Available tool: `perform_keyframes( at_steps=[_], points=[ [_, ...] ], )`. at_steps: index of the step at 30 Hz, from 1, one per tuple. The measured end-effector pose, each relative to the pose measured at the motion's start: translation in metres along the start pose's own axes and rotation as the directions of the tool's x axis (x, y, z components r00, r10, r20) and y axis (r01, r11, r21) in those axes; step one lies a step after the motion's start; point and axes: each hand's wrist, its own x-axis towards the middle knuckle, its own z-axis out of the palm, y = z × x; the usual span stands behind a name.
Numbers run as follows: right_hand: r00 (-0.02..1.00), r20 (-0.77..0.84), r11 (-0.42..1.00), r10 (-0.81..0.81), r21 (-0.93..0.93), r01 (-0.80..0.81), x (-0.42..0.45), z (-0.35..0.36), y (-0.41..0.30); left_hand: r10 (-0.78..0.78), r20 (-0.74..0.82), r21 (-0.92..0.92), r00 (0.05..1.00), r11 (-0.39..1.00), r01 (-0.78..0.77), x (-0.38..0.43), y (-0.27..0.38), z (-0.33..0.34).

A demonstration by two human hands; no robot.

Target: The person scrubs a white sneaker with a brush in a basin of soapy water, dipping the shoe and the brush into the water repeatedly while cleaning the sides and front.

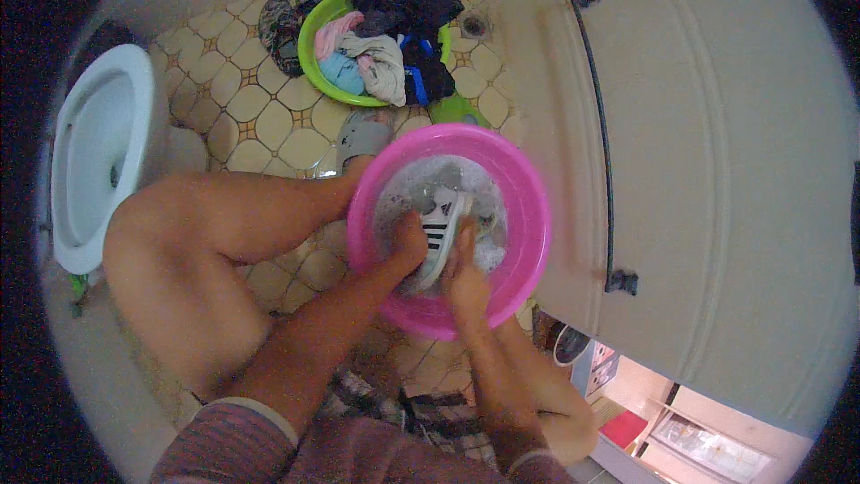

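Note:
A white sneaker [438, 232] with black stripes is held between my hands over a pink plastic basin [531, 228]. My left hand [408, 242] grips it from the left, by the upper. On the right, my right hand [467, 275] presses along the edge of its sole; part of the fingers is hidden. Sudsy water [437, 171] with white foam fills the lower part of the basin. Something pale and grey lies in the foam beyond the shoe's toe, too blurred to name.
Beyond the basin, a lime-green tub [309, 67] holds a heap of clothes [376, 60]. Patterned slippers [282, 30] lie beside it on the tiled floor [262, 107], near a floor drain [474, 26]. A toilet bowl [144, 148] stands left; a door [665, 168] with a dark bar [598, 114] flanks the right.

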Motion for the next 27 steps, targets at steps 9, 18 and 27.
perform_keyframes(
  at_steps=[9,18,27],
  points=[
    [0.999,-0.022,0.999,-0.039,-0.028,0.039,0.017,0.003,-0.018,0.222,-0.029,0.108,0.975,0.97,-0.218,0.002,0.011,-0.017],
    [0.999,0.047,0.997,-0.006,0.082,0.002,-0.091,0.043,-0.011,0.156,0.216,0.153,0.964,0.97,-0.191,-0.019,0.033,-0.03],
    [0.992,0.123,0.998,-0.019,-0.056,0.026,-0.015,0.024,-0.004,0.233,0.248,-0.032,0.94,0.972,-0.233,0.018,0.029,-0.027]
  ],
)
